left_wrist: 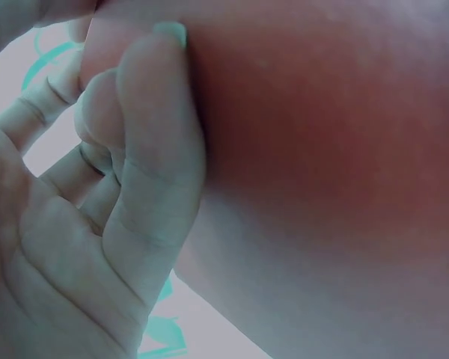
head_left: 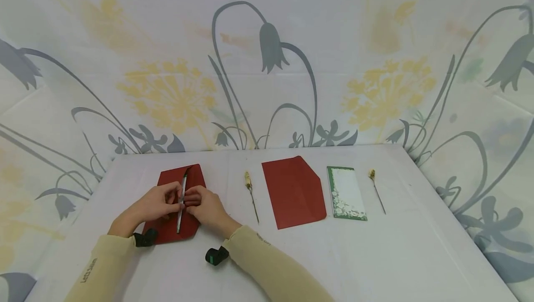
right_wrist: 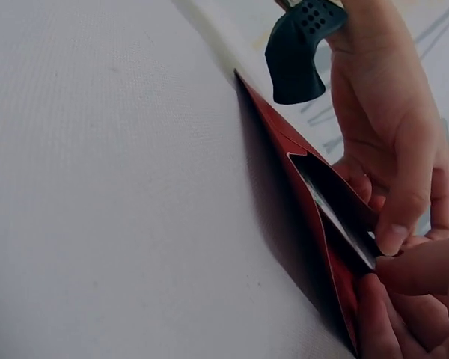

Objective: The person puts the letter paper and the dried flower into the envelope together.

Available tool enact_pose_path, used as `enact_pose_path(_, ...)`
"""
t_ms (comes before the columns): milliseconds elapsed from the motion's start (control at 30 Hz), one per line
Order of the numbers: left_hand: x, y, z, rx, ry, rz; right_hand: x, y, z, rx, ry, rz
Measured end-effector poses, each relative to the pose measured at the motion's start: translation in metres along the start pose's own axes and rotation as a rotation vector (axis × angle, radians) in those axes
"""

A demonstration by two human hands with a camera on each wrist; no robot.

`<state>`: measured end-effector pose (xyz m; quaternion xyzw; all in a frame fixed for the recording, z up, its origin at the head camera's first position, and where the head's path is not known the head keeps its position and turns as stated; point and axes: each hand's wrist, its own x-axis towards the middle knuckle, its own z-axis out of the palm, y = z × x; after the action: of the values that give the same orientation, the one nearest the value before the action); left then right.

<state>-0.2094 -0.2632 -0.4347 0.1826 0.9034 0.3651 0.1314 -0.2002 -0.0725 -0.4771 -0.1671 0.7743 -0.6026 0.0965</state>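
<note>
Card [head_left: 180,221]: in left envelope [head_left: 168,228], edge showing, insertion looks unfinished | left hand [head_left: 156,202], right hand [head_left: 210,207]: both clamped on envelope mouth | untouched on counter [head_left: 396,255]: second card [head_left: 349,190], second envelope [head_left: 295,195], mid flower [head_left: 248,181], right flower [head_left: 372,175]

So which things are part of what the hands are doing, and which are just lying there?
In use: the left hand, the right hand, the held red envelope, the card in its opening.

Just lying there, perhaps for later: the other red envelope, the green-edged card, the flower between the envelopes, the flower at far right.
</note>
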Motion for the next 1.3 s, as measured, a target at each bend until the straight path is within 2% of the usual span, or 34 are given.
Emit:
enact_pose_path(200, 0.001, 0.0, 0.001, 0.008, 0.006, 0.02, -0.001, -0.001, -0.004, -0.07, -0.055, -0.013)
enact_pose_path(433, 0.003, 0.001, 0.002, 0.036, 0.028, 0.031, -0.002, -0.001, -0.009, -0.022, -0.066, -0.008)
enact_pose_path(767, 0.007, -0.001, 0.004, 0.028, 0.013, 0.015, -0.003, -0.004, -0.019, 0.01, -0.042, -0.021)
enact_pose_path(1033, 0.01, -0.002, 0.004, 0.023, 0.012, 0.017, -0.003, -0.02, -0.037, 0.051, 0.03, -0.058)
enact_pose_path(1200, 0.011, -0.003, 0.007, 0.023, -0.006, 0.01, -0.006, -0.026, -0.054, 0.03, 0.06, -0.057)
enact_pose_path(1300, 0.011, -0.003, 0.009, 0.024, -0.005, 0.011, -0.009, -0.025, -0.066, -0.023, 0.076, -0.07)
